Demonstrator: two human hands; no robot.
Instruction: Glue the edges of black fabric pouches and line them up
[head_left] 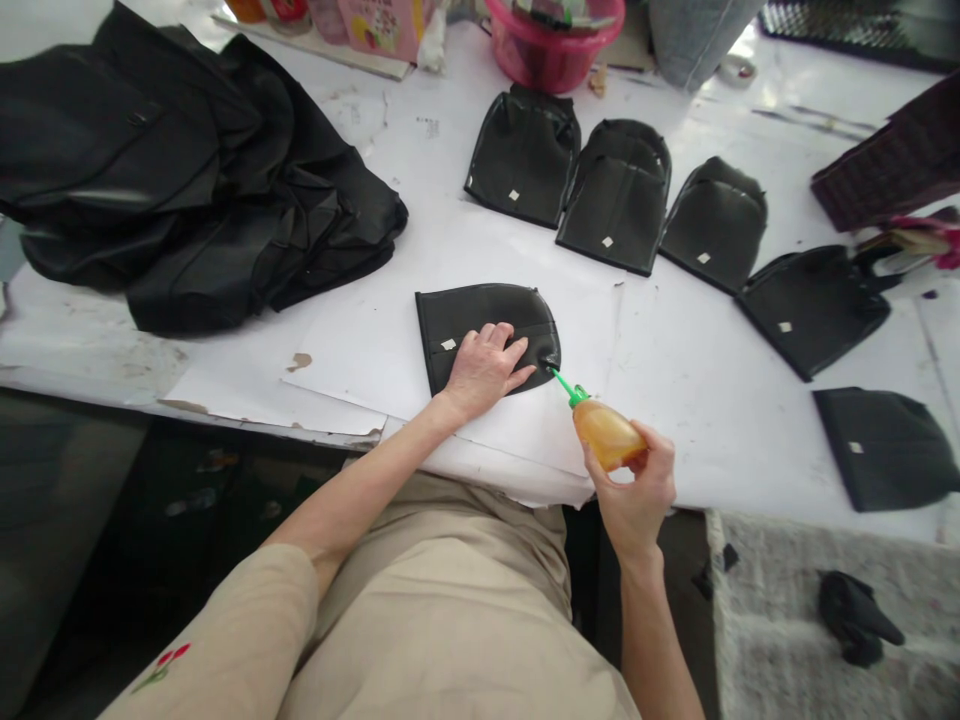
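Note:
A black leather-like panel with a rounded right end and a small pale tag lies on the white-covered table in front of me. My left hand rests flat on it, fingers spread. In my right hand is a squeeze bottle of amber liquid with a green nozzle, gripped between thumb and fingers. The bottle tilts to the left, its tip at the panel's rounded edge near the lower right corner. Whether liquid is coming out is too small to tell.
Several similar black panels form an arc from the back centre to the right. A heap of black material covers the left. Behind stand a pink basin and a grey container. The table's front edge is near my body.

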